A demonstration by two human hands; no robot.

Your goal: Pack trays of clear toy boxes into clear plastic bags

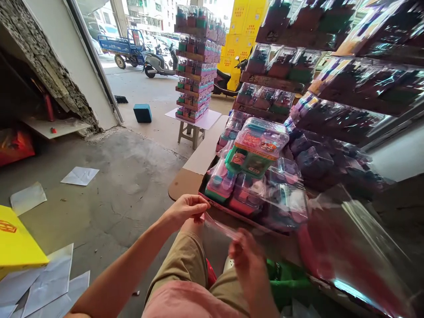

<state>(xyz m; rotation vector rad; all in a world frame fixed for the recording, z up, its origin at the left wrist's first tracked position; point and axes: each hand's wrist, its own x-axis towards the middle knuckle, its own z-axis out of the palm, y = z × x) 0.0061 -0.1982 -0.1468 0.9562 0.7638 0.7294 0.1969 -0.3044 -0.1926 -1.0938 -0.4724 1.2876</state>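
Note:
My left hand [190,208] is closed in a pinch above my lap, near the front corner of a shallow tray [238,216]. A thin piece of clear plastic [220,226], perhaps a bag, stretches from it to my right hand [247,260]. That hand is blurred by motion, with its fingers closed round the plastic's other end. Pink and green boxes [218,179] in clear wrapping sit in the tray. On top of them rests a green box with a clear lid [256,148]. Clear plastic sheets or bags [361,238] lie at the right, partly smeared.
Tall stacks of packed trays [274,64] rise behind and to the right. Another stack [195,66] stands on a stool [191,132]. Papers [80,175] and a yellow box [20,243] are on the floor at left. A blue block [142,113] lies near the doorway.

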